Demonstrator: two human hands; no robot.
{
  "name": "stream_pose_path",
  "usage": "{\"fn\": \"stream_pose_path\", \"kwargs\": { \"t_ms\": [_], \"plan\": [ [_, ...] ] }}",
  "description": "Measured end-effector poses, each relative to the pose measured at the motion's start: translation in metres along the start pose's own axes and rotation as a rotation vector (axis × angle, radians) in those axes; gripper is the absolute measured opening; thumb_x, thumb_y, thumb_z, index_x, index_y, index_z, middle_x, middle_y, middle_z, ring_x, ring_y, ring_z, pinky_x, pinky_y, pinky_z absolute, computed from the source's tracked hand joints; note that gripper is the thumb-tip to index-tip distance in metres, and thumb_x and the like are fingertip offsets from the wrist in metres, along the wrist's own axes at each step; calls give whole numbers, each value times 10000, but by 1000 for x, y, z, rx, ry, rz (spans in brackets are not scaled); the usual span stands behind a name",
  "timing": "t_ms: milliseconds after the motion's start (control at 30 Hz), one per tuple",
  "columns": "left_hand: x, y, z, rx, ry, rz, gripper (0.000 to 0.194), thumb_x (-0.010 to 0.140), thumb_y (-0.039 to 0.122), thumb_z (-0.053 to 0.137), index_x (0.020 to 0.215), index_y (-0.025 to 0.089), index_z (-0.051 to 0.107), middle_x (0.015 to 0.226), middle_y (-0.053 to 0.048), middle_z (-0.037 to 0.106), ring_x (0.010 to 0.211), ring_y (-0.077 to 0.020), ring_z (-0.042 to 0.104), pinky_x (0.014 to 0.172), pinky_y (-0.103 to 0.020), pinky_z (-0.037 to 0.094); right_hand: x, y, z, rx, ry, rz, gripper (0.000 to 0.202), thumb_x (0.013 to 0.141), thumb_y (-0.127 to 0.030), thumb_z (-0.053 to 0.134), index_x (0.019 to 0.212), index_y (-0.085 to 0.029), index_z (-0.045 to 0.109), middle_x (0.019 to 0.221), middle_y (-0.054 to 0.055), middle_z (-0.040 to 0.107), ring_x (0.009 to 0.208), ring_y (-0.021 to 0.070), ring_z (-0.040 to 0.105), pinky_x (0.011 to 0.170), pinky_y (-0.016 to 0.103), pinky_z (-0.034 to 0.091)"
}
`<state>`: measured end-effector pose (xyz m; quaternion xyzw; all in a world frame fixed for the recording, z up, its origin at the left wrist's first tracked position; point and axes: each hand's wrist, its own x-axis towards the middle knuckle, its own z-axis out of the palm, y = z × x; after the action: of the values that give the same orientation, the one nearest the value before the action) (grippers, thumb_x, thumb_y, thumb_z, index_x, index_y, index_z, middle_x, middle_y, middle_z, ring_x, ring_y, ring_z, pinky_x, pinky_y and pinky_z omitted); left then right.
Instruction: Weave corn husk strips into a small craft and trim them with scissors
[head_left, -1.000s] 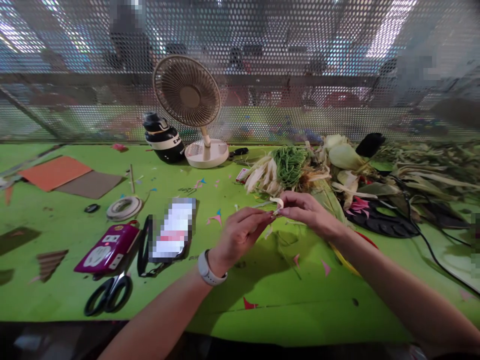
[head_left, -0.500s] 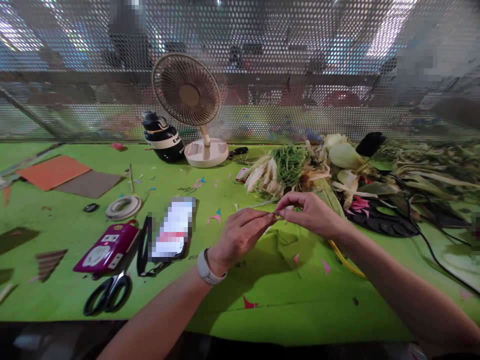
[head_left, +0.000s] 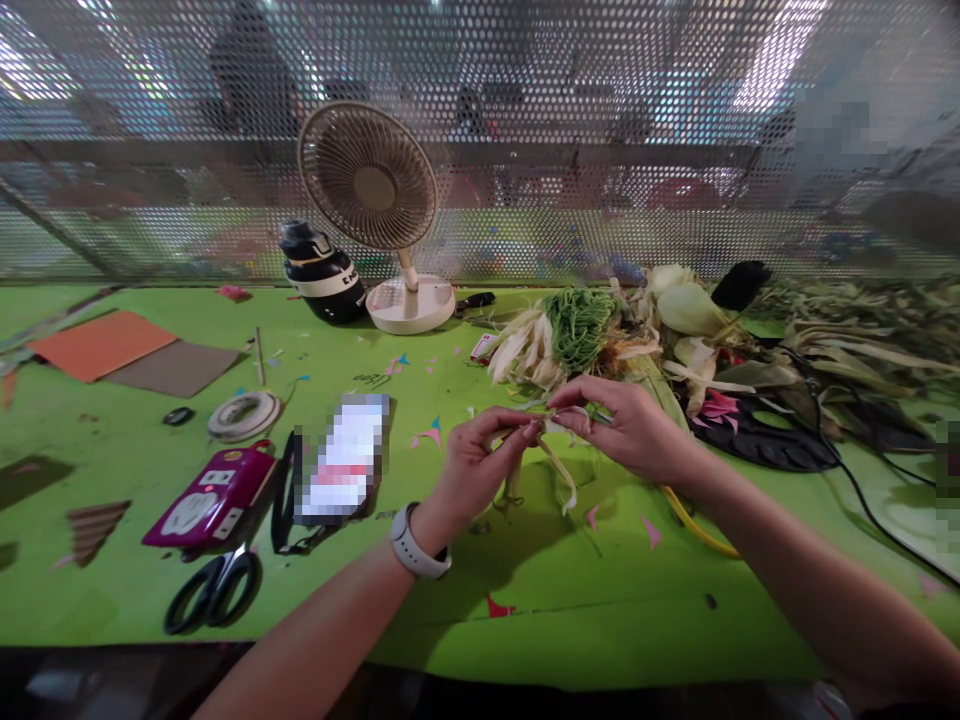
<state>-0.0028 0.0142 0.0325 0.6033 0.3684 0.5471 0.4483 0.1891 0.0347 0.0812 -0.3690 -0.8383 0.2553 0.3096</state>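
Observation:
Near the middle of the green table, my left hand (head_left: 480,460), with a pale band on its wrist, pinches a thin, pale corn husk strip (head_left: 559,468). Thumb and fingers of my right hand (head_left: 630,425) are closed on the same strip, just to the right of the left fingertips. One end of the strip dangles below the hands; the exact grip point is partly hidden by the fingers. Behind the right hand lie pale dried corn husks (head_left: 521,345) and a bundle of green strands (head_left: 577,328).
A fan (head_left: 409,305) and a dark bottle (head_left: 330,285) stand by the perforated screen. Leftward lie a phone (head_left: 345,460), a purple device (head_left: 210,500), scissors (head_left: 214,590) and a tape roll (head_left: 244,415). A black cable (head_left: 855,490) runs at right.
My left hand has turned so its thumb shows, and the fingers of both hands have shifted on the strip. The strip's end now hangs visibly beneath them.

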Motion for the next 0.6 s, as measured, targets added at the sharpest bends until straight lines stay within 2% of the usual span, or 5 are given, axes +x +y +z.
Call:
{"fn": "stream_pose_path", "kwargs": {
  "t_ms": [167, 300, 367, 600],
  "plan": [
    [0, 0, 0, -74, -7, -42, 145, 773, 280, 694, 821, 146, 668, 771, -47, 720, 680, -126, 670, 640, -232, 559, -1, 3, -1, 99, -15, 72, 208, 873, -303, 555, 1056, -205, 571, 961, 51, 644, 873, 175, 598, 750, 294, 474],
    [1, 2, 1, -92, 17, -58, 170, 760, 300, 705, 802, 144, 653, 743, -41, 710, 652, -116, 656, 629, -227, 557, -1, 3, -1, 187, 2, 66, 106, 859, -247, 541, 951, -196, 555, 887, 33, 608, 821, 155, 574, 736, 289, 465],
    [0, 3, 2, -101, 25, -77, 187, 755, 313, 709, 794, 143, 643, 734, -41, 706, 640, -114, 651, 626, -229, 559, 0, 3, -2, 189, -29, 77, 55, 851, -205, 519, 876, -193, 567, 836, 21, 603, 787, 146, 564, 724, 285, 455],
    [0, -2, 2, -131, -35, -100, 185, 760, 319, 702, 800, 149, 640, 762, -41, 701, 669, -110, 650, 663, -229, 562, 5, 3, -3, 291, -137, 248, 155, 812, -121, 426, 792, -177, 570, 759, 2, 595, 728, 134, 554, 697, 278, 435]
  ]
}}
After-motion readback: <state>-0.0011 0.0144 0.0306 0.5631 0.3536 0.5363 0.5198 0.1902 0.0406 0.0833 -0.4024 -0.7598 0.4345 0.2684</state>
